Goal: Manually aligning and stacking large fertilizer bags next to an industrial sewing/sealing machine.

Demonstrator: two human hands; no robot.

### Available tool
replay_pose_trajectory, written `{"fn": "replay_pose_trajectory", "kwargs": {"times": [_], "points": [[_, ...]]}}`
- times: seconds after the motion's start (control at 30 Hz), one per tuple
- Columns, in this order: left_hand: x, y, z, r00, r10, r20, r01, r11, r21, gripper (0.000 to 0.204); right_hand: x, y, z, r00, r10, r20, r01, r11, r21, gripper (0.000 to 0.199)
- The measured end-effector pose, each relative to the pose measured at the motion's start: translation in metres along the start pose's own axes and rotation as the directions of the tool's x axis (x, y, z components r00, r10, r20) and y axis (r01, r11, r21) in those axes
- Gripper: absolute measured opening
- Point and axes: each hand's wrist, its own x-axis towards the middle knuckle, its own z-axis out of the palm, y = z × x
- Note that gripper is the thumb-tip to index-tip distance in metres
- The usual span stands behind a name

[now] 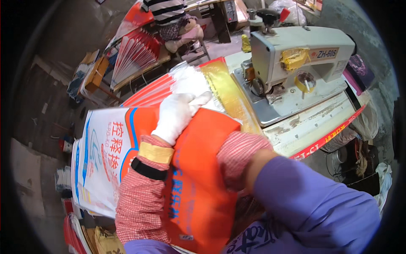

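Observation:
My left hand (177, 114), in a white glove, is closed at the top edge of a large orange and white printed bag (201, 156). Its fingers bend over that edge, partly hiding where they grip. The bag hangs down in front of me, over other white bags (95, 165) on the left. My right forearm, in a red checkered sleeve cover (243, 154), reaches in at the bag's right side. The right hand itself is out of sight behind the bag. Beyond my left hand lies a fanned stack of orange and white bags (150, 91) with crumpled white material (188, 80).
A white sewing machine (300, 57) stands on a worn table (304, 122) at the right. Next to it lies a yellow bag (224, 84). Another person (169, 17) in a striped top sits at the back, near more folded bags (135, 55). Stacked bags (74, 233) stand at lower left.

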Motion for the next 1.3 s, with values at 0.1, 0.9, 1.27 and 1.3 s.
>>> {"fn": "replay_pose_trajectory", "kwargs": {"times": [0.1,0.9,1.27,1.3], "points": [[-0.009,0.025,-0.012,0.993,-0.086,0.086,0.073,0.987,0.144,0.064,-0.006,0.000,-0.008,1.000,-0.023,-0.007,0.024,0.999,0.021,0.030],[-0.406,0.132,0.090,0.421,-0.905,-0.059,-0.130,0.004,-0.991,0.058,-0.138,0.083,-0.125,0.728,-0.677,-0.104,0.683,0.705,0.191,0.040],[-0.417,0.131,0.119,0.204,-0.976,-0.081,-0.043,0.074,-0.996,0.040,-0.175,0.104,-0.017,0.898,-0.322,-0.301,0.263,0.939,-0.221,0.039],[-0.426,0.121,0.119,0.146,-0.986,-0.085,0.122,0.103,-0.987,0.037,-0.184,0.101,-0.016,0.930,-0.247,-0.274,0.159,0.939,-0.305,0.037]]}}
